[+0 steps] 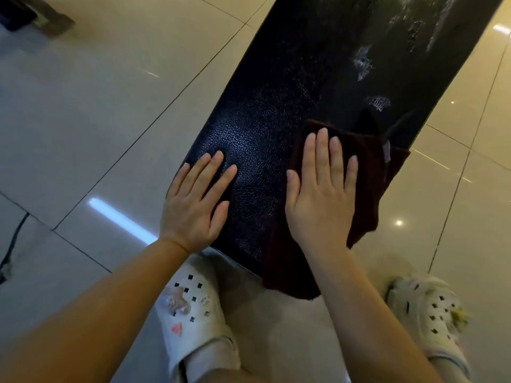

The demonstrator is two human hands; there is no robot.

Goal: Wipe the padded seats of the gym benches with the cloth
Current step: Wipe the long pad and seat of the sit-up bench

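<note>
The padded seat (276,139) of the gym bench is black, with a grained leather-like skin, and runs from the lower centre of the view up toward the upper right. Whitish foamy patches (363,63) speckle its far half, apart from the hands.

The right hand (322,194) lies flat, palm down, on a dark maroon cloth (367,172) at the near right part of the seat. Its fingers are straight and close together, pointing up along the pad, with the thumb spread out to the left; nothing is pinched, and the palm presses the cloth against the seat. The cloth spreads under and beyond the hand: one corner hangs over the seat's right edge, and another part drapes down over the near end of the pad, below the wrist. A small pale tag (386,152) shows near the cloth's right side.

The left hand (197,203) rests flat, palm down, straight on the bare seat at its near left corner, well apart from the cloth. Its fingers are straight and slightly fanned, angled up and to the right, with the thumb lying along the pad. Both forearms reach in from the bottom of the view, bare, the left one coming from the lower left corner.

Below the bench end, two white clogs (193,308) stand on the glossy tiled floor (96,111), one under each arm. A dark cable (13,241) lies on the tiles at the far left.
</note>
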